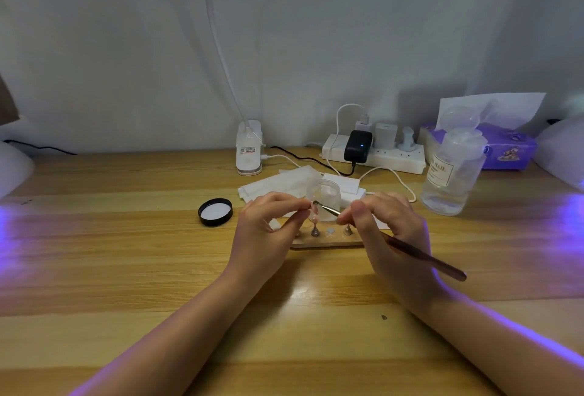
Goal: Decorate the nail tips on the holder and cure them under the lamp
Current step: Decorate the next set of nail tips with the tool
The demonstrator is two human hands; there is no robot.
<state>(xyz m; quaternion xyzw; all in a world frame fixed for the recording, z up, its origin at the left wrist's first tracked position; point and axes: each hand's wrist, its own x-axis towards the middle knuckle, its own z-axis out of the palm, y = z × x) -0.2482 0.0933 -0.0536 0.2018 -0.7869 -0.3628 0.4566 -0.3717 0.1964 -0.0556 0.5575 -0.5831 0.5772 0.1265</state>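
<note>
Bare wooden desk (pixel 126 269) lies open toward the near edge. Left hand (pixel 264 231) pinches one pink nail tip (pixel 314 210) above the wooden holder (pixel 325 241) (two metal stands visible); right hand (pixel 385 231) grips one slender brush (pixel 407 248).

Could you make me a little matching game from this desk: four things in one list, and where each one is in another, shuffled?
Things:
1. black lid
2. brush
3. tissue box
4. black adapter

Places:
A. plugged into the white power strip
B. back right corner of the desk
C. lying on the desk left of the hands
D. held in the right hand

Pairs: 1-C, 2-D, 3-B, 4-A
</note>
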